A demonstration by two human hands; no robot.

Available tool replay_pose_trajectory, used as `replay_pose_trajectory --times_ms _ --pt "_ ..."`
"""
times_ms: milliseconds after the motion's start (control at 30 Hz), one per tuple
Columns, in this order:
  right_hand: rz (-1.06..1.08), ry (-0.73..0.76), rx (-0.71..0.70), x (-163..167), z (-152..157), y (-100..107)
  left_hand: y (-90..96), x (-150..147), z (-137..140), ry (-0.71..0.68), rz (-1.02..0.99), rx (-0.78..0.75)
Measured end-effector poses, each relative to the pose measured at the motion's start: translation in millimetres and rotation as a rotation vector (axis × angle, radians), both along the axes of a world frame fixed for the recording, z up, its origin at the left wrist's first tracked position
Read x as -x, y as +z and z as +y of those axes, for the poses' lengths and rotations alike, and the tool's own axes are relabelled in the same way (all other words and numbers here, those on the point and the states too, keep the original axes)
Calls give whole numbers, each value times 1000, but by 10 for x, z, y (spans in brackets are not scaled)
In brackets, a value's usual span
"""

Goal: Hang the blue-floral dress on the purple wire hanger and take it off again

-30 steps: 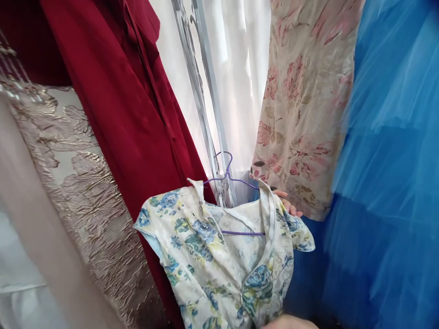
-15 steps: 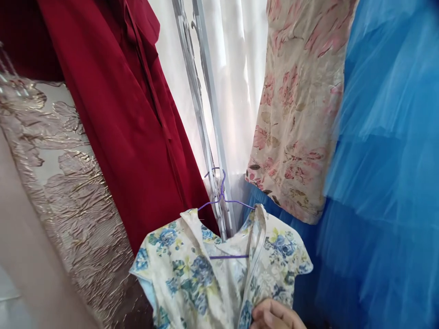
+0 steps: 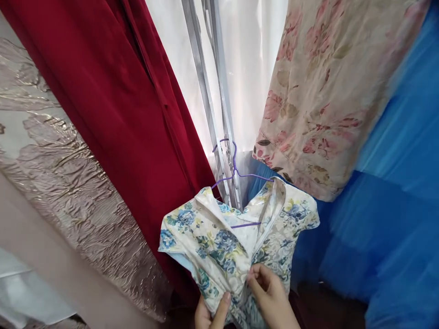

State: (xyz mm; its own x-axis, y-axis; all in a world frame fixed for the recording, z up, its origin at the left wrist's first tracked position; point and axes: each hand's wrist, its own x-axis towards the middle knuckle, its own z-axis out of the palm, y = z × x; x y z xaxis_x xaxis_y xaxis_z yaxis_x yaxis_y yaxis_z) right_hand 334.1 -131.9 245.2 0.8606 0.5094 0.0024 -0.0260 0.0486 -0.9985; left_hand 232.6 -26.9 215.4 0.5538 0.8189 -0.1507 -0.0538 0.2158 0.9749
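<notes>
A white dress with blue and yellow flowers (image 3: 219, 242) hangs low in the middle on a thin purple hanger (image 3: 235, 170). Its front neckline is open in a V, and the hanger's lower bar shows inside. My right hand (image 3: 270, 292) pinches the edge of the front opening between thumb and fingers, just below the V. At the bottom edge of the view, my left hand (image 3: 213, 315) grips the dress's side, thumb on the front and fingers behind. The dress below my hands is bunched and partly out of view.
Grey metal rack posts (image 3: 209, 91) stand behind the hanger before a white curtain (image 3: 250, 68). A red dress (image 3: 113, 105) and a shiny pinkish textured garment (image 3: 78, 183) hang left. On the right hang a beige floral garment (image 3: 318, 100) and a blue tulle dress (image 3: 387, 219).
My left hand has come into view and holds the dress's side. My right hand now grips the front opening nearer the middle. The dress and hanger appear higher and further right.
</notes>
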Motion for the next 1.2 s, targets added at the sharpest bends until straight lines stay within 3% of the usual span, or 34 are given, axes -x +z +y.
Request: replay_pose_trajectory --times_ms 133,300,367,467,500,567,667,800,967,1067,1200 --pt "14 47 -24 -6 -81 66 36 -80 -35 54 -24 -49" --pt "113 95 -36 30 -222 129 159 -96 8 504 -94 -576" --pt "126 124 -23 40 -246 148 109 -87 -26 398 -38 -724" --pt "111 150 -13 57 -244 156 -41 -128 -139 -8 1 -795" --pt "110 156 -17 65 -242 156 -88 -159 -177 -71 -30 -814" --pt "121 164 -25 83 -249 159 -149 -231 -238 -68 -102 -848" --pt "129 158 -13 109 -286 181 -153 -325 -288 -56 -129 -815" --pt "120 124 7 122 -301 212 -126 -387 -348 -162 -103 -654" --pt "127 73 -94 66 -202 280 -162 -421 -450 -109 -195 -476" --pt "121 16 -158 -14 -111 450 -210 -431 -492 -77 -243 -484" --pt "86 -78 -222 -166 28 869 -295 -435 -555 -77 -250 -518"
